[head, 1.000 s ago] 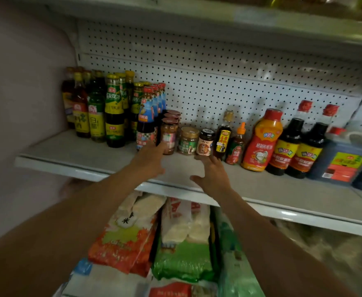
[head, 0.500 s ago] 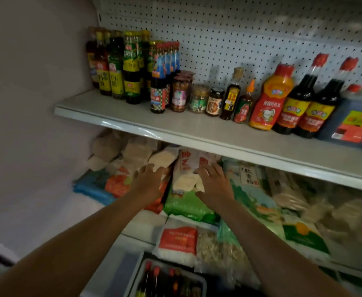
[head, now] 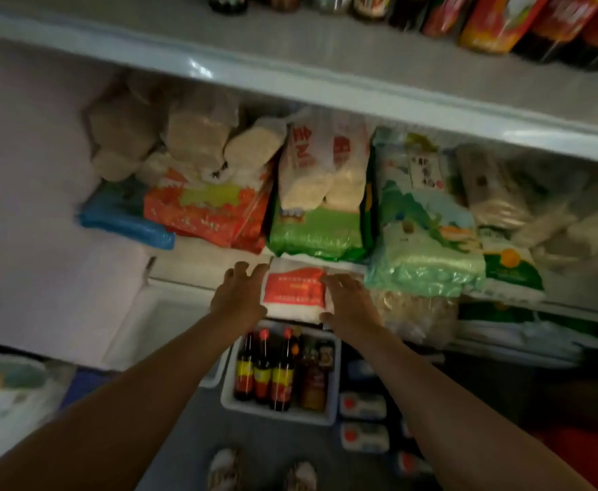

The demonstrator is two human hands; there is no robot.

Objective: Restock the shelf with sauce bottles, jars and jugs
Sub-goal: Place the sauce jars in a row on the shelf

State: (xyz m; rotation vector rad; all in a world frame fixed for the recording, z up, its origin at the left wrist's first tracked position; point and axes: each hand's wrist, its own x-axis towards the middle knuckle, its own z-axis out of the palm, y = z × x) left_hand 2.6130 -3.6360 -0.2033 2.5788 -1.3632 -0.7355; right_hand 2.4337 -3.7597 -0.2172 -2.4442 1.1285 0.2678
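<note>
At nine o'clock a pale side wall point(head: 25, 207) closes off the shelving, and beside it on the lower shelf lies a blue plastic-wrapped pack point(head: 124, 221) with an orange and white printed sack point(head: 205, 214) just to its right and blurred beige bags point(head: 198, 132) piled behind. The left hand point(head: 239, 295) hangs near the middle with fingers spread and loosely bent, holding nothing, just left of a white bag with a red label point(head: 295, 292). Below it, at six o'clock, a white plastic crate point(head: 280, 416) sits on the floor holding three dark sauce bottles with red caps and yellow-red labels point(head: 264, 373) lying side by side, with a blurred brown jar-like item point(head: 313, 380) to their right. The right hand point(head: 349, 303) is also open, fingers extended over the right edge of the red-labelled bag; whether it touches is unclear. At twelve o'clock the white metal upper shelf point(head: 290, 76) crosses the view. A green-bottomed rice bag point(head: 320, 235) and a pale green landscape-printed bag point(head: 428, 249) lie further right, and at one o'clock red and orange bottle bases point(head: 496, 26) stand on the upper shelf.
</note>
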